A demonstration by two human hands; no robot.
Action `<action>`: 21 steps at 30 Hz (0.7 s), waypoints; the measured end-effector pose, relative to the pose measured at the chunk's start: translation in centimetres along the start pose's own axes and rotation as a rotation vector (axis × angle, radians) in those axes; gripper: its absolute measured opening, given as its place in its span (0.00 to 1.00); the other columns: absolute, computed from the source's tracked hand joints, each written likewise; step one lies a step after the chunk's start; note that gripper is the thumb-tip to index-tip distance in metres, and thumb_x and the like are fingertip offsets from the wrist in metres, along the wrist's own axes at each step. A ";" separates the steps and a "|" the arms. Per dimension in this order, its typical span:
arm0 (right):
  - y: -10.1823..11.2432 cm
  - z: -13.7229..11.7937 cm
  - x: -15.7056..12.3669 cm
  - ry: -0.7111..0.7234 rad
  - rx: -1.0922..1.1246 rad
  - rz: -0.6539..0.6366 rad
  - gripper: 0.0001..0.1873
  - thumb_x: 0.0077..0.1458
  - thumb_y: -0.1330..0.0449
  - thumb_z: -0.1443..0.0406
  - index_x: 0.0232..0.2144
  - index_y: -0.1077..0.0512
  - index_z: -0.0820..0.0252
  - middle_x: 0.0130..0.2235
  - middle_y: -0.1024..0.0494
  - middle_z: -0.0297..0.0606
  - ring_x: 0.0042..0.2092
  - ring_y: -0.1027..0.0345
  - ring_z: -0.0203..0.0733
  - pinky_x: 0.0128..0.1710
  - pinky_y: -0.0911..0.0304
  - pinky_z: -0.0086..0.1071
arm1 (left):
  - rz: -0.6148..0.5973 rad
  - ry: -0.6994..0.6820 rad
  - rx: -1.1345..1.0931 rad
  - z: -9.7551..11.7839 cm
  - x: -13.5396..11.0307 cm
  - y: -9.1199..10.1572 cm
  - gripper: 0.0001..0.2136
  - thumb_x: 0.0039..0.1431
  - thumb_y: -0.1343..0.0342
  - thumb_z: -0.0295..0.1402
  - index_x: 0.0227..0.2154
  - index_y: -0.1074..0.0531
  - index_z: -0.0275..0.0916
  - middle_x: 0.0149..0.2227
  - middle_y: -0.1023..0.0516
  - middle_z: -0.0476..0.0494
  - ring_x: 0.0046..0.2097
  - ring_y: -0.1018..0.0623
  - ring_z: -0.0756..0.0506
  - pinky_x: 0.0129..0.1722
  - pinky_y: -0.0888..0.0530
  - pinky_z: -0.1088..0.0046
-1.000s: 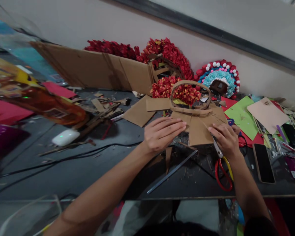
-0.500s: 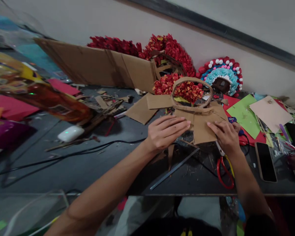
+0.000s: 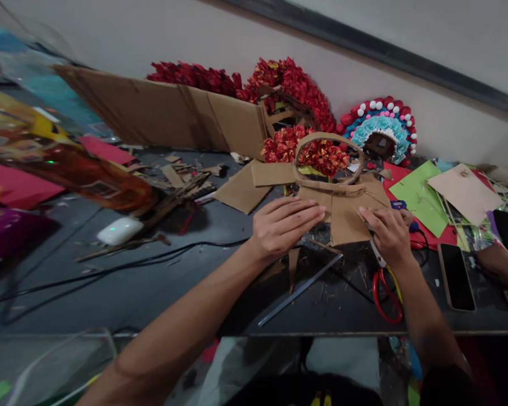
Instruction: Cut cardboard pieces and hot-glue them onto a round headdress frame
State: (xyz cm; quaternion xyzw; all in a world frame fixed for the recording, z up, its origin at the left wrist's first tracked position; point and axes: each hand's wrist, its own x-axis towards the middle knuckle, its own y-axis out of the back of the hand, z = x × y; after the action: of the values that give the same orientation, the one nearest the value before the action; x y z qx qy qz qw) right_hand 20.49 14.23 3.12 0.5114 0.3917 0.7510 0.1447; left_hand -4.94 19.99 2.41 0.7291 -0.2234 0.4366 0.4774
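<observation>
Cardboard panel (image 3: 348, 223) sits between my hands over the worktop (image 3: 195, 282), seemingly being steadied, left hand (image 3: 284, 226) outstretched, right hand (image 3: 389, 232) bent against it, neither grip clear to me, the next move likely calling for even pressure.

Co-worker's hand (image 3: 497, 261) nearer phone (image 3: 456, 276)

The left hand (image 3: 283, 226) is palm-down, fingers together and nearly straight. The right hand's (image 3: 388, 234) fingers bend inward. Both forearms (image 3: 190, 316) slant forward, converging.
</observation>
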 end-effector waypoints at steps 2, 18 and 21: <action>0.0 -0.1 0.0 0.024 -0.029 -0.008 0.21 0.58 0.47 0.74 0.51 0.32 0.49 0.37 0.24 0.34 0.39 0.34 0.35 0.43 0.53 0.34 | -0.008 0.006 0.002 0.0 -0.1 0.0 0.10 0.60 0.50 0.23 0.43 0.29 0.37 0.38 0.18 0.46 0.46 0.21 0.48 0.46 0.25 0.71; -0.1 -0.2 0.2 -0.002 -0.032 0.021 0.18 0.59 0.48 0.72 0.49 0.31 0.50 0.35 0.24 0.32 0.37 0.36 0.34 0.42 0.53 0.33 | -0.005 0.018 0.018 -0.1 0.1 0.1 0.11 0.60 0.50 0.23 0.43 0.29 0.40 0.38 0.18 0.49 0.43 0.20 0.48 0.43 0.23 0.71; -0.2 -0.1 0.0 0.002 -0.016 0.036 0.18 0.59 0.49 0.72 0.48 0.30 0.51 0.36 0.24 0.34 0.38 0.35 0.34 0.43 0.53 0.34 | 0.005 0.013 0.014 -0.1 0.1 0.0 0.11 0.59 0.49 0.23 0.43 0.29 0.40 0.38 0.18 0.49 0.43 0.20 0.49 0.44 0.24 0.72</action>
State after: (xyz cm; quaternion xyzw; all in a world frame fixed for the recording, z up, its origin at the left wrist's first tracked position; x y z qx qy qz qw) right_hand 20.34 14.30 2.97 0.5166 0.3765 0.7571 0.1351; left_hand -4.90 20.11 2.51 0.7290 -0.2190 0.4439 0.4728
